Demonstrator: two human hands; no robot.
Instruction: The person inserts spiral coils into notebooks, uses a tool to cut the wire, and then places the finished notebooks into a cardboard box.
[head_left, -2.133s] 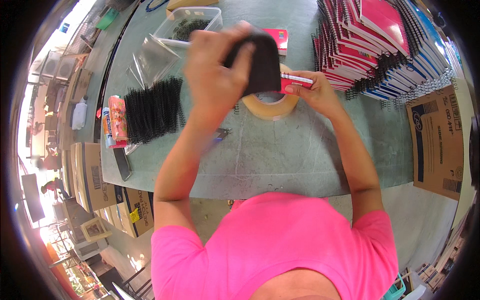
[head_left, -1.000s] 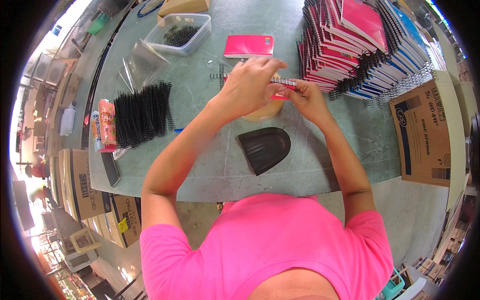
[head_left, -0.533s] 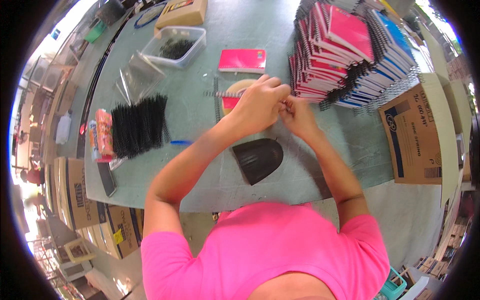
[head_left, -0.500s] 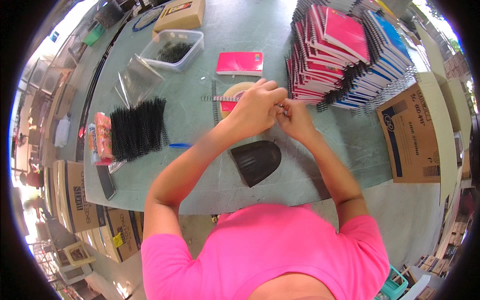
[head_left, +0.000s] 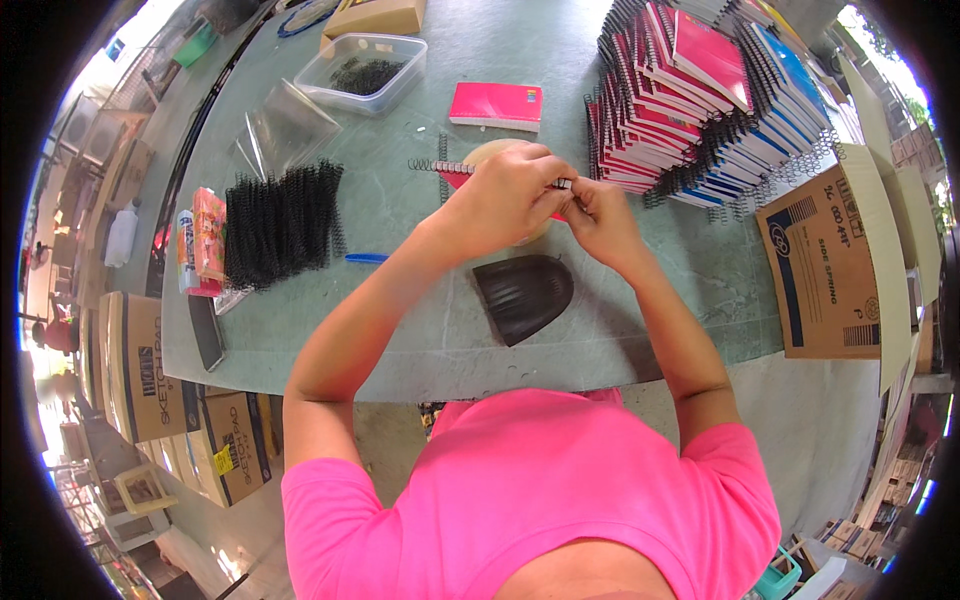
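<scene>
My left hand (head_left: 508,195) is closed over a small red notebook (head_left: 456,180), hiding most of it. A black spiral coil (head_left: 440,166) runs along its far edge and sticks out past it on the left. At the coil's right end, my right hand (head_left: 606,222) pinches with thumb and fingers, close against the left fingertips. Beneath the hands lies a round cream-coloured disc (head_left: 492,152), mostly covered. A second spiral coil (head_left: 443,150) lies upright beside it. Closer to me rests a dark, ridged, rounded piece (head_left: 525,298). Beyond the hands lies a red pad without a coil (head_left: 495,106).
Stacks of red spiral notebooks (head_left: 650,110) and blue ones (head_left: 775,80) stand at the far right, near an open cardboard box (head_left: 825,265). On the left are a bundle of black coils (head_left: 280,225), a clear tub (head_left: 408,75), plastic sheets (head_left: 285,125) and a blue pen (head_left: 366,258).
The whole view has shifted slightly, so the table's things sit higher and further right. Both hands stay together at the coil's right end, with the fingers slightly repositioned.
</scene>
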